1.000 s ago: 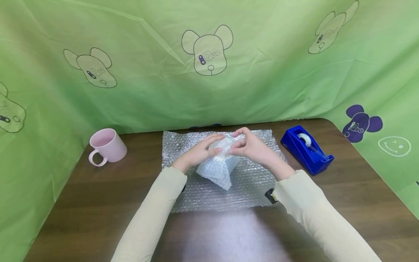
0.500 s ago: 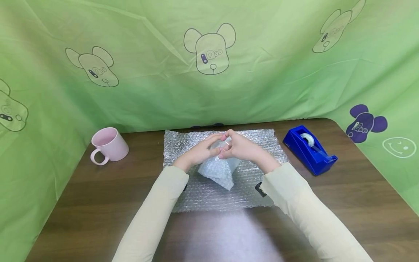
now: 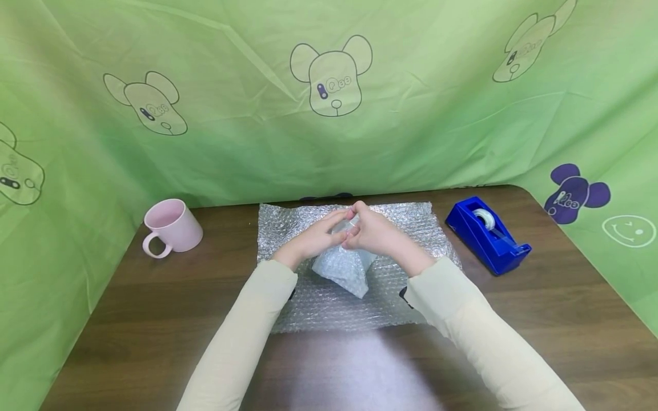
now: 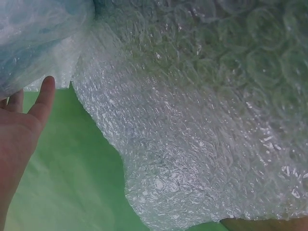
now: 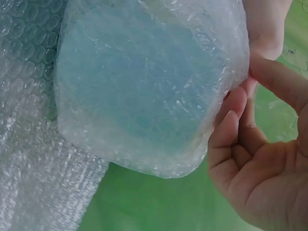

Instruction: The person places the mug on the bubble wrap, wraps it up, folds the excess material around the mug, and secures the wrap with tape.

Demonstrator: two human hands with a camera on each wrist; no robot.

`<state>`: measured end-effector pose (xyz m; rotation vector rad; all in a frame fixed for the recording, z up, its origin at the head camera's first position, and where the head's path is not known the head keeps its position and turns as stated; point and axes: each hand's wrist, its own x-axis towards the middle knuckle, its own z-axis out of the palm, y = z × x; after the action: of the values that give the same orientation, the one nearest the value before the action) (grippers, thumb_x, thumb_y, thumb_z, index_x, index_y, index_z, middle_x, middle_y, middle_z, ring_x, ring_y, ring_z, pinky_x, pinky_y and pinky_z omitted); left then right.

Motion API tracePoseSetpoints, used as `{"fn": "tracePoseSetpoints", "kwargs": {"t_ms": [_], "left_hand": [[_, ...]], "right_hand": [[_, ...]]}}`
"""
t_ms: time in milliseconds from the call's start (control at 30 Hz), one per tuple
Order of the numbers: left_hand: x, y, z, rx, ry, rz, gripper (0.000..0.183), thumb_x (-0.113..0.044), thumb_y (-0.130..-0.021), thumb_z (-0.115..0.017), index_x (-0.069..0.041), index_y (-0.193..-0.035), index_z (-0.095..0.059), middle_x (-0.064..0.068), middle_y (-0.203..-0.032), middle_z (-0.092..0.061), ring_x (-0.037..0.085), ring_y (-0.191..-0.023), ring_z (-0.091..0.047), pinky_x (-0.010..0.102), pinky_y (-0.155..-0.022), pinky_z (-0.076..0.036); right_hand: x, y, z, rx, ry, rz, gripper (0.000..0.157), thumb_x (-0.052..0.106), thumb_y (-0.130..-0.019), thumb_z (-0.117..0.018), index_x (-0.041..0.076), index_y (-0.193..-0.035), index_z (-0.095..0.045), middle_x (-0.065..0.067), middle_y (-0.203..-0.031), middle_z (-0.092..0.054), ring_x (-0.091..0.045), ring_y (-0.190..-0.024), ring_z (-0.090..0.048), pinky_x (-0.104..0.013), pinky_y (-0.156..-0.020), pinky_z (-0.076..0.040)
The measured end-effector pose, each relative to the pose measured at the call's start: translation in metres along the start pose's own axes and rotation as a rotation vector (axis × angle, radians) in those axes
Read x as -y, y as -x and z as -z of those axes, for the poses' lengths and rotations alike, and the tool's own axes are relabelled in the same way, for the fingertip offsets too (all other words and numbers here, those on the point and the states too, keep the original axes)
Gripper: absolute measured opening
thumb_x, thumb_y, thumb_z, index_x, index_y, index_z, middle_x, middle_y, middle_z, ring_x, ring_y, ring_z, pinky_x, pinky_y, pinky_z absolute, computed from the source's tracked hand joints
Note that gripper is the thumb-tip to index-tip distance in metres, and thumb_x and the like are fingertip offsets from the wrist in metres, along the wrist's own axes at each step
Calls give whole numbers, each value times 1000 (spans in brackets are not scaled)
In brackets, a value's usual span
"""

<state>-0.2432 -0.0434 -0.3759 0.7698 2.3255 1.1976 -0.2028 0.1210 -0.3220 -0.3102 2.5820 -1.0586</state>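
A bundle in bubble wrap (image 3: 341, 273), pale blue showing through, stands on a flat bubble wrap sheet (image 3: 319, 311) at the middle of the table. My left hand (image 3: 313, 237) curves round the bundle's upper left side and holds it. From the other side, my right hand (image 3: 377, 231) pinches at the top of the wrapping, its fingertips meeting those of the left. The right wrist view shows the bundle's bluish face (image 5: 139, 86) with curled right fingers (image 5: 226, 134) at its edge. What is inside cannot be made out.
A pink mug (image 3: 175, 228) stands at the table's back left. A blue tape dispenser (image 3: 483, 237) with a roll of clear tape is at the back right. Behind the wooden table (image 3: 169, 319) hangs a green printed curtain (image 3: 247, 142).
My right hand has moved left and closed in over the bundle's top, its fingers now meeting the left hand's. The left hand and bundle have stayed nearly still.
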Motion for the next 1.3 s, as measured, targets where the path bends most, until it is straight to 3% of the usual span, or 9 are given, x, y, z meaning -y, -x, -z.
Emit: {"fn": "tracePoseSetpoints", "kwargs": {"t_ms": [267,400,600,867,1067,1200,1300], "left_hand": [[-1,1,1,2,-29,2,60,-31,-99,-48,-18,-152,-23,1,-162,-15,24,-150,-11,55,-119,-12],[-1,1,1,2,-30,7,60,-33,-100,-47,-19,-153,-22,1,-162,-14,25,-150,-10,56,-119,-12],[-2,1,0,2,-3,16,59,-34,-99,-48,-21,-152,-24,2,-161,-16,27,-149,-12,60,-117,-16],[0,0,0,5,36,-10,58,-23,-98,-49,-17,-151,-28,2,-160,-20,26,-149,-15,57,-116,-21],[2,0,0,0,26,-32,57,-26,-98,-50,-20,-151,-29,2,-160,-20,26,-149,-16,59,-116,-20],[4,0,-2,-17,73,-4,58,-28,-97,-53,-23,-150,-28,4,-159,-22,28,-148,-17,58,-116,-20],[5,0,-2,-31,112,27,50,-29,-96,-55,-23,-140,-32,7,-157,-25,32,-147,-20,59,-115,-23]], "right_hand": [[10,2,-3,-57,167,28,52,7,-78,-74,4,-119,-41,-13,-94,-70,-24,-82,-66,-36,-76,-53],[12,3,-3,-66,184,44,52,6,-77,-74,3,-118,-42,-13,-94,-71,-24,-83,-67,-38,-78,-53],[7,2,0,-75,182,48,54,10,-76,-77,3,-117,-43,-12,-91,-68,-22,-77,-64,-33,-71,-52],[-7,-2,5,-43,35,50,53,14,-77,-77,1,-118,-46,-13,-94,-67,-20,-78,-63,-29,-71,-52],[-14,-4,11,-8,-141,33,47,14,-84,-71,1,-120,-45,-13,-96,-66,-17,-77,-64,-27,-73,-53],[-19,-6,12,-6,-207,18,42,10,-87,-65,1,-122,-44,-14,-99,-65,-17,-80,-64,-29,-76,-53],[-21,-7,11,-26,-202,22,40,7,-87,-65,1,-121,-45,-16,-102,-66,-18,-81,-64,-29,-76,-52]]}}
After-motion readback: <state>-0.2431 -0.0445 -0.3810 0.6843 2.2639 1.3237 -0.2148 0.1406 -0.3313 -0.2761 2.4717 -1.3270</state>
